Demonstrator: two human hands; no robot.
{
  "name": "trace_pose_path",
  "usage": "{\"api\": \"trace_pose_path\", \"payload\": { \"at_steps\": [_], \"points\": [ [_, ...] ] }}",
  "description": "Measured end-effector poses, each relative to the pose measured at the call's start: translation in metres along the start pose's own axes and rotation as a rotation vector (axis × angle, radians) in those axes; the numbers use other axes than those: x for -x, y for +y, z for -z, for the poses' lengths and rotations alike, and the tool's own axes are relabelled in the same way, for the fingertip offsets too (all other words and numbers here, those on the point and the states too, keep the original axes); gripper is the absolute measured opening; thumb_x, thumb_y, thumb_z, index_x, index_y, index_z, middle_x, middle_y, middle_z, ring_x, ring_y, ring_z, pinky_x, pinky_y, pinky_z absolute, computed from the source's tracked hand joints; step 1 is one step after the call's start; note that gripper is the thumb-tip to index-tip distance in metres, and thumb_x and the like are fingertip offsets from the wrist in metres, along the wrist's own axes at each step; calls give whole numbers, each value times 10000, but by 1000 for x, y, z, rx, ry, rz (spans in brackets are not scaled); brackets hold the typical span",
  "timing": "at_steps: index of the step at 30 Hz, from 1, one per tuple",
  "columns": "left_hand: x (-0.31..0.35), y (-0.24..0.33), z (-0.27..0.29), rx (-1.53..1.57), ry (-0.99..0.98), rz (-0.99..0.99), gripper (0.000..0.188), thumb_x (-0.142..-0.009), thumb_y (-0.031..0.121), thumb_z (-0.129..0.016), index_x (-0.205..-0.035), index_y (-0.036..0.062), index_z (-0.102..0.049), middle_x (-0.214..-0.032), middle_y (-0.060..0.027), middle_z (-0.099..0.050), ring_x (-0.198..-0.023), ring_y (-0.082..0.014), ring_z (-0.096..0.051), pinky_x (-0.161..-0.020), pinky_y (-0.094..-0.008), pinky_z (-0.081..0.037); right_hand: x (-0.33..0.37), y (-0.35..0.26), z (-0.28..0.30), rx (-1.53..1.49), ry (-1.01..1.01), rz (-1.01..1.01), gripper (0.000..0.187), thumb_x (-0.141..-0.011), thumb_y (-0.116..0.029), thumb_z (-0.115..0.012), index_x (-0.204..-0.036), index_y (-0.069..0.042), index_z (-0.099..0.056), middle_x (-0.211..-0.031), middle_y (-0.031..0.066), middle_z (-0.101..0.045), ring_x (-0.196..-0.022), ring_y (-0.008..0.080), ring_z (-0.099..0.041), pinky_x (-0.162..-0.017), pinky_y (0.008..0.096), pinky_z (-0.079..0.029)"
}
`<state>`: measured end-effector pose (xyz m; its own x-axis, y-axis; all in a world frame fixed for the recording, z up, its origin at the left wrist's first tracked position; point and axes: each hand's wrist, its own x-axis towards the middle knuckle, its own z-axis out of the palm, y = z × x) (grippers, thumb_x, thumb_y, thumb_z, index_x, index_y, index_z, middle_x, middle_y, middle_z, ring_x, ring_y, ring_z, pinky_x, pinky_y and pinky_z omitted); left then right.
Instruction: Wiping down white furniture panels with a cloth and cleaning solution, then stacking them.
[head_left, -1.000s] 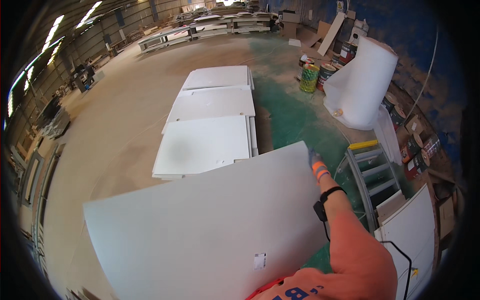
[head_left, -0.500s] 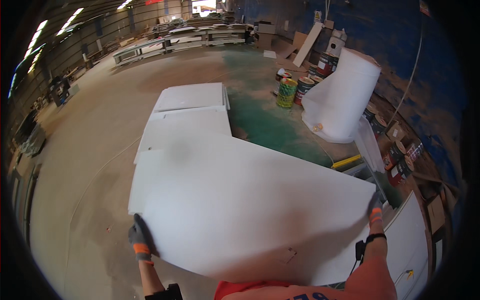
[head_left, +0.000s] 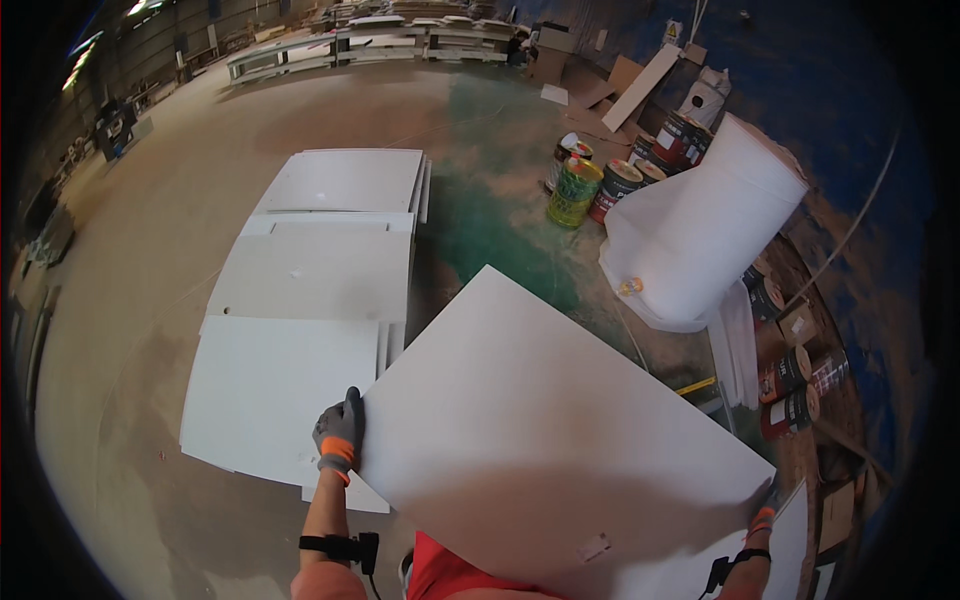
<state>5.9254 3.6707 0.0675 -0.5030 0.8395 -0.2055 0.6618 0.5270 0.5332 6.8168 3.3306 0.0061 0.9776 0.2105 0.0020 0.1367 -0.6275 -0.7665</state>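
Observation:
A large white panel (head_left: 540, 400) with a small label near its lower edge lies across my front, tilted cornerwise. My left hand (head_left: 340, 428), in a grey glove with an orange cuff, grips its left edge. At the panel's right corner my right hand (head_left: 764, 506), gloved alike, holds the edge; its fingers are partly hidden. To the left, stacks of white panels (head_left: 285, 390) stand in a row running away from me, close beside my left hand. Another white panel (head_left: 790, 545) leans near my right hand.
A tall roll of white wrapping foam (head_left: 715, 225) stands at right, with paint cans (head_left: 620, 190) and a yellow-green can (head_left: 575, 192) behind it. More cans (head_left: 790, 412) line the blue wall. A yellow bar (head_left: 695, 386) lies past the panel. Low racks (head_left: 380, 47) with boards stand far back.
The held panel has swung rightward, off the stacks on the left, uncovering them. My left hand has moved right with its edge; my right hand has come lower and nearer.

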Motion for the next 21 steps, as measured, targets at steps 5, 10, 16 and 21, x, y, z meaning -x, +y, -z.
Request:
{"api": "trace_pose_path", "payload": {
  "at_steps": [5, 10, 16, 21],
  "points": [
    [-60, 57, -37, -40, -47, 80, 701, -921, 637, -312, -967, 77, -730, -922, -191, -694, -948, -391, -635, -849, -439, -469, -70, -92, -93, 80, -125, 60, 520, -1008, -368, -435, -1387, -12, -442, -1322, 86, -526, -1151, 185, -498, -971, 285, -395],
    [-150, 87, -72, 41, -36, 197, 726, -882, 666, -361, -907, 39, -726, -850, -198, -689, -918, -383, -633, -854, -418, -451, -158, -168, -232, 23, -54, 304, 537, -996, -414, -449, -1310, 15, -525, -1256, 136, -600, -1108, 259, -570, -946, 335, -429],
    [-292, 136, -121, -71, 102, 308, 697, -913, 607, -318, -893, 38, -720, -911, -210, -682, -936, -395, -626, -848, -440, -462, -168, -357, -480, 336, -230, 86, 775, -911, -646, -412, -1210, 43, -603, -1166, 211, -638, -1012, 346, -615, -890, 406, -456],
    [-378, 156, -91, -67, 77, 469, 696, -907, 618, -344, -854, 35, -719, -876, -187, -689, -882, -379, -626, -825, -426, -461, -111, -504, -635, 307, -332, 213, 822, -892, -681, -404, -1038, 91, -648, -1017, 252, -668, -947, 381, -619, -825, 427, -463]
  ]
}}
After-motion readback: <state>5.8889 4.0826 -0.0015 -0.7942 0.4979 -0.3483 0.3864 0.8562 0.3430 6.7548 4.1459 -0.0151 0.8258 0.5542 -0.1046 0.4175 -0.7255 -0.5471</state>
